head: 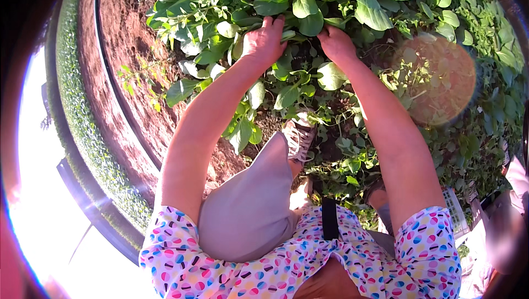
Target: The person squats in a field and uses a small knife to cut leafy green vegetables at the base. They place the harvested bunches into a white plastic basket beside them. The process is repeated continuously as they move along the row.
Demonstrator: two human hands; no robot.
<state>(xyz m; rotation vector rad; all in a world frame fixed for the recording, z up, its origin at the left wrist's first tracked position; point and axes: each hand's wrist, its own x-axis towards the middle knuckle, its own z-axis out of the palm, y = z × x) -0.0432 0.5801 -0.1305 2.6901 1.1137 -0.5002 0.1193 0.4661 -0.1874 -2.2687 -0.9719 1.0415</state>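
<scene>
Broad-leaved green vegetable plants (305,4), resembling bok choy, grow thickly in front of me. My left hand (266,42) reaches in at the near side of the clump, back of the hand up, with its fingertips among the leaves. Opposite it, my right hand (337,44) is pushed under the overhanging leaves, its fingers mostly hidden. The foliage covers whatever the fingers may be gripping. Between my forearms, smaller leafy plants (288,96) stand over dark soil.
A sneaker (298,140) and my bent knee (252,204) are below the plants. Left lie bare reddish soil (128,22), a thin dark hose (101,47) and a low green strip (89,125). At lower right are a pale gridded tray (455,212) and another person's clothing (518,183).
</scene>
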